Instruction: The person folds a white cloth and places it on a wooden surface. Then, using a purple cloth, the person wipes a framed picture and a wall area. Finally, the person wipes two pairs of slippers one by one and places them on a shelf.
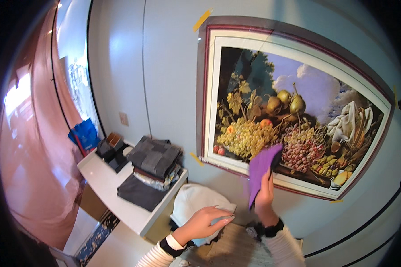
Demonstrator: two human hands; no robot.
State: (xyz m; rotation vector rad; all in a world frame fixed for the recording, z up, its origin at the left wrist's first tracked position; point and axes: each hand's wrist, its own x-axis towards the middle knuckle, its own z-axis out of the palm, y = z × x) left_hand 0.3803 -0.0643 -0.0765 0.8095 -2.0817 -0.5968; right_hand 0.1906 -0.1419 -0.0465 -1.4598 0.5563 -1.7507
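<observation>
My right hand (pixel 266 200) holds a flat purple thing with a dark edge (pixel 264 167), perhaps folded cloth, raised in front of the lower part of a framed still-life picture of fruit (pixel 297 110). Whether it touches the picture I cannot tell. My left hand (pixel 205 222) is in front of a white cloth item (pixel 197 200), fingers bent and thumb a little apart, with nothing clearly seen in it. Both wrists wear black bands over striped light sleeves.
A white table (pixel 100 183) at left bears folded dark clothes (pixel 155 157) and black boxes (pixel 112 150). A blue bag (pixel 85 133) is behind it. Yellow tape (pixel 202 20) is at the picture's corners. A pink curtain (pixel 43 160) hangs at far left.
</observation>
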